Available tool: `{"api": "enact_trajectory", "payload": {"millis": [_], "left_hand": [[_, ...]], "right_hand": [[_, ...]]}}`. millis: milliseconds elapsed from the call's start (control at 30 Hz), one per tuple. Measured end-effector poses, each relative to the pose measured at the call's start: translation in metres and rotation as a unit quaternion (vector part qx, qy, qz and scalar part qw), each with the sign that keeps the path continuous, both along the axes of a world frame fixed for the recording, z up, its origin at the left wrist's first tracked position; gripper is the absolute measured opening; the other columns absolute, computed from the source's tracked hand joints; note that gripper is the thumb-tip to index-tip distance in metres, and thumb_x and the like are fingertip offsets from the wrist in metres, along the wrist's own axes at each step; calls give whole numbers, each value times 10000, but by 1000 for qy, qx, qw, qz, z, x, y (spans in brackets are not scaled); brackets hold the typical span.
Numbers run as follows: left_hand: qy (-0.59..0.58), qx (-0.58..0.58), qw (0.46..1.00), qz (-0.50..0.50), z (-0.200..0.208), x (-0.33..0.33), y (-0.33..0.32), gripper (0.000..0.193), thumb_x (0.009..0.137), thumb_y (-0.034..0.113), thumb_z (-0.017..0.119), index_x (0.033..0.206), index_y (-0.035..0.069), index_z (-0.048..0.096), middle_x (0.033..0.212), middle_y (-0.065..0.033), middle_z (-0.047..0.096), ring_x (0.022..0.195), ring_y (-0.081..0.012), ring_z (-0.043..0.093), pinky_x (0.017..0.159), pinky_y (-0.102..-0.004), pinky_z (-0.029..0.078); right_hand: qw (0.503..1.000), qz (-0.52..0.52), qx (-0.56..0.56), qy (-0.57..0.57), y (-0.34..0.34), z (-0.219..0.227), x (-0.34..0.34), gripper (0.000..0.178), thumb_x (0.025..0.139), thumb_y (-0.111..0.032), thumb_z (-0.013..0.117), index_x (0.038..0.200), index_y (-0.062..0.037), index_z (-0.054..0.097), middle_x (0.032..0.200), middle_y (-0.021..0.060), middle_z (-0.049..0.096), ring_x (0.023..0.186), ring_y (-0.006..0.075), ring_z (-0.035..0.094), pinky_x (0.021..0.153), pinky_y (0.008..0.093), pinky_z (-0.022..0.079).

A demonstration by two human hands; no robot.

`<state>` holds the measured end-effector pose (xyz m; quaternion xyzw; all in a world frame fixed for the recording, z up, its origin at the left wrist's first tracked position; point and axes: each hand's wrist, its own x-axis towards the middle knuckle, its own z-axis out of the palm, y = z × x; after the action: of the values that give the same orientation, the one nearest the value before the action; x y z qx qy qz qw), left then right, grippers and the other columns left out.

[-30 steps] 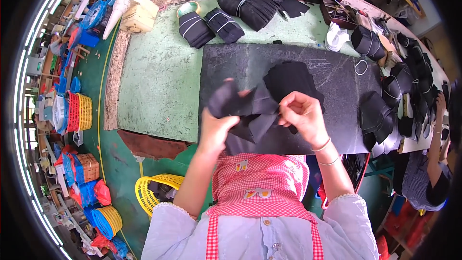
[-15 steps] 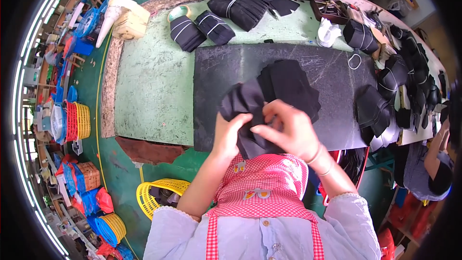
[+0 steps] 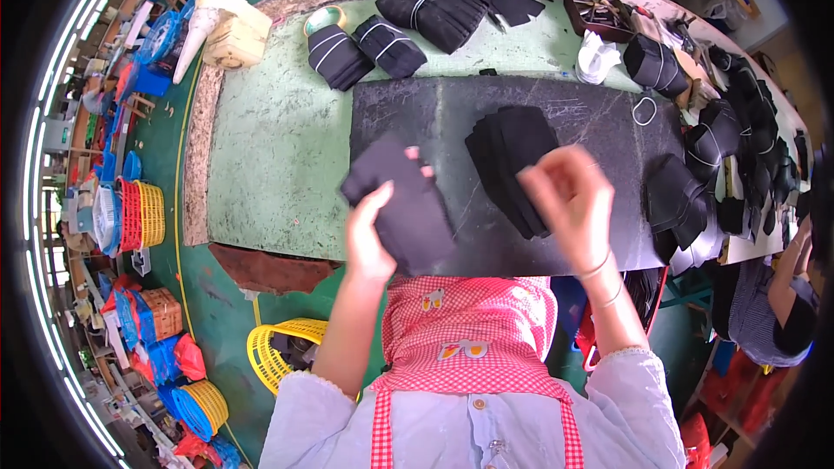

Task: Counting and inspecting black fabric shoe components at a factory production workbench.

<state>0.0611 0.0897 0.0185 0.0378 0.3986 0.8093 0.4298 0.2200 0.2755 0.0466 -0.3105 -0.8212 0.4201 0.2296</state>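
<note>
My left hand (image 3: 369, 239) grips a flat black piece of leather-like material (image 3: 404, 213), with the thumb on top and fingertips showing past its far edge. Whether it is one layer or several, I cannot tell. To the right, a stack of matching black pieces (image 3: 512, 156) lies slightly fanned on the dark cutting mat (image 3: 617, 126). Over the right edge of that stack is my right hand (image 3: 573, 200), its fingers bent and blurred by motion. Anything between those fingers cannot be made out.
Bundles of black pieces tied with white bands (image 3: 434, 13) line the table's far side, beside a tape roll (image 3: 325, 20) and a tool case (image 3: 599, 16). More bundles (image 3: 712, 143) crowd the right. A yellow basket (image 3: 269, 352) stands below left; another person (image 3: 769, 317) sits at right.
My hands have moved apart. The left took the black piece leftward and it now lies flatter in the grip; the right moved rightward, off that piece and over the stack.
</note>
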Motion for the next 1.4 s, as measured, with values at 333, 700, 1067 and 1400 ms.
{"api": "enact_trajectory", "payload": {"millis": [333, 700, 1067, 1400], "left_hand": [[-67, 99, 987, -103, 2, 32, 32, 568, 1028, 248, 423, 1536, 116, 204, 1482, -180, 384, 1313, -303, 460, 1108, -434, 370], [23, 1, 993, -118, -2, 23, 19, 738, 781, 32, 473, 1497, 32, 293, 1356, -145, 521, 1200, -220, 550, 1002, -340, 442], [-17, -61, 997, 49, -2, -22, -13, 775, 668, 130, 448, 1420, -38, 371, 1428, -147, 470, 1268, -327, 505, 1067, -458, 410], [-103, 102, 984, -102, 8, 40, 38, 561, 997, 176, 438, 1519, 108, 245, 1391, -181, 477, 1259, -265, 506, 1086, -392, 376]], "right_hand": [[962, 152, -215, 74, -43, -5, -21, 85, 798, -30, 725, 838, -6, 655, 715, 42, 655, 658, 50, 625, 623, 232, 523], [859, 186, -464, 111, -26, -34, -18, 89, 850, -11, 688, 896, 17, 618, 822, 22, 653, 724, 83, 644, 654, 216, 535], [976, 62, -199, -55, 54, -38, 14, 125, 845, -72, 674, 925, 1, 612, 776, 37, 681, 610, 76, 582, 558, 233, 475], [986, 143, -63, 53, -38, -6, -16, 162, 799, -120, 727, 844, -20, 609, 711, 77, 580, 652, 182, 613, 623, 316, 502]]}}
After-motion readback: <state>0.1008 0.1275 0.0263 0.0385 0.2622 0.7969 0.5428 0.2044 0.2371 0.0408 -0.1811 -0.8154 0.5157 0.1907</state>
